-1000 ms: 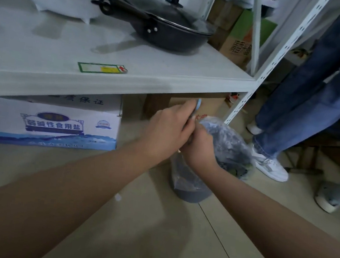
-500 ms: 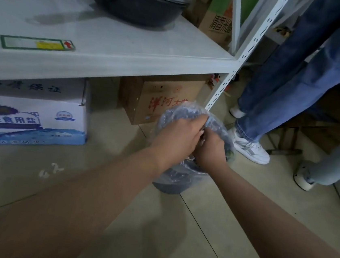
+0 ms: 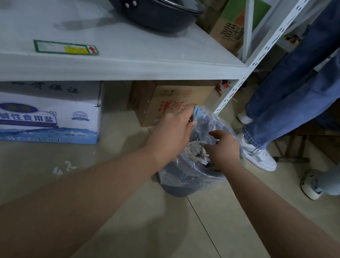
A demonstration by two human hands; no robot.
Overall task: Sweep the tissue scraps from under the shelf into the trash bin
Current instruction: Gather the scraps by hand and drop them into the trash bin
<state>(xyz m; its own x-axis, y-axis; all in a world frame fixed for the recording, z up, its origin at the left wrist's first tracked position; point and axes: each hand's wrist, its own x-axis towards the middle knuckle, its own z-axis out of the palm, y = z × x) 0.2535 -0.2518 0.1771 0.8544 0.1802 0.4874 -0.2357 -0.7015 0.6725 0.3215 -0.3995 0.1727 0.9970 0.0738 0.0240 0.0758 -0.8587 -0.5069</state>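
The dark trash bin [image 3: 179, 185], lined with a clear plastic bag [image 3: 218, 123], stands on the floor by the shelf's right post. White tissue scraps [image 3: 194, 151] lie piled inside it. My left hand [image 3: 170, 133] is at the bin's far-left rim, closed on a light blue tool [image 3: 196, 112] that pokes out above my fingers; most of the tool is hidden. My right hand [image 3: 223, 149] hovers over the bin's mouth, fingers apart, fingertips touching the scraps. A few small scraps [image 3: 64, 167] remain on the floor to the left, in front of the shelf.
The white shelf [image 3: 129, 65] carries a black pan [image 3: 157, 10]. Under it sit a white and blue carton [image 3: 37, 113] and a brown cardboard box [image 3: 168, 101]. A person in jeans [image 3: 296, 90] with white sneakers [image 3: 255, 153] stands close to the bin's right.
My hands, pressed together over the bin before, have parted. The right hand has moved right and opened over the scraps, which now show inside the bin. The view has shifted slightly.
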